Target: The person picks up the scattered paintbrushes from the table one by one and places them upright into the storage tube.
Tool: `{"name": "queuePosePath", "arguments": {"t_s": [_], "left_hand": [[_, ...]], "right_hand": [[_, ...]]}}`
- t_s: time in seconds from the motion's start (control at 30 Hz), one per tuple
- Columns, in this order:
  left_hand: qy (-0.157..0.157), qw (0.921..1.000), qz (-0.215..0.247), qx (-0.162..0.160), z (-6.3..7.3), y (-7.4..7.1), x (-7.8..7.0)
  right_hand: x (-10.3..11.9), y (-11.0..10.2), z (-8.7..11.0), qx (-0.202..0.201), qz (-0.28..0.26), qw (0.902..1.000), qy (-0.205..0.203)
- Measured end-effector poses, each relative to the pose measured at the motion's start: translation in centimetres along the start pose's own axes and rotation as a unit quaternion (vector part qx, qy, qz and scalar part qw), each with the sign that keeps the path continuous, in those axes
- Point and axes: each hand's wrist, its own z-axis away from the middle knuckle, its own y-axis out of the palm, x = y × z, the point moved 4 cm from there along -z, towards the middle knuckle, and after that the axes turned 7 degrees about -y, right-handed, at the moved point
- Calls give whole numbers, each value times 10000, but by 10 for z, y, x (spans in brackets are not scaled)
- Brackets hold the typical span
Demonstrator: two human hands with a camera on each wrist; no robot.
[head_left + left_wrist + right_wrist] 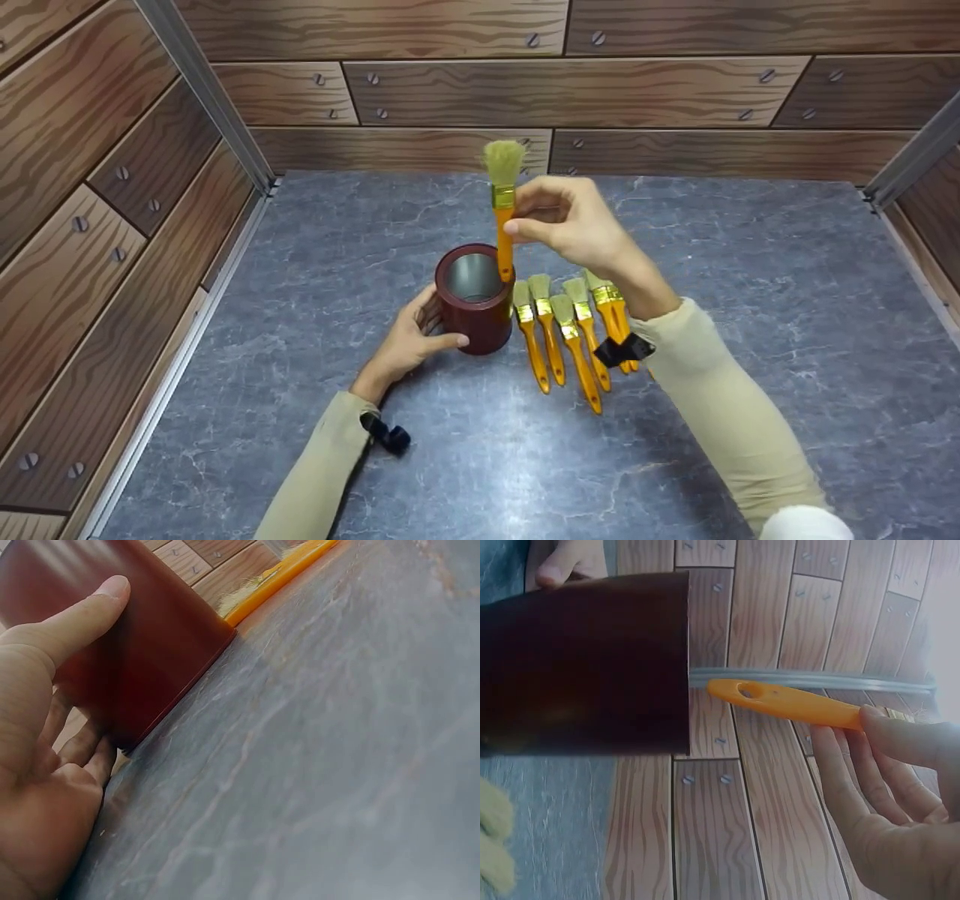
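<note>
**Paintbrush [505,251] held upright above the dark red canister [476,328]**

Head view: Your right hand [581,225] pinches the paintbrush by its orange handle, bristles up, the holed end lowest over the right side of the canister's mouth. Your left hand [409,337] grips the canister from the left, thumb on its near side. The canister stands upright on the marbled grey table [315,262]. Just to its right lies a group of paintbrushes [582,371], bristles toward the far side, partly covered by your right sleeve [739,412].

Left wrist view: Your thumb lies on the canister's wall, with your other fingers reaching around behind it. An orange brush handle [277,586] lies past the canister's base.

Right wrist view: The held handle's tip points toward the canister's rim, just apart from it. Your thumb hides most of the bristle end.
</note>
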Motion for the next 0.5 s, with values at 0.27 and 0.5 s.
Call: {"name": "queuePosePath", "arguments": {"t_s": [0.27,0.5], "left_hand": [[105,9999,-10,92,-2,1,-1],[52,9999,-17,93,0,0,0]], "right_hand": [[-14,19,-7,104,34,9999,-101],[-36,29,-2,142,128,9996,197]]}}
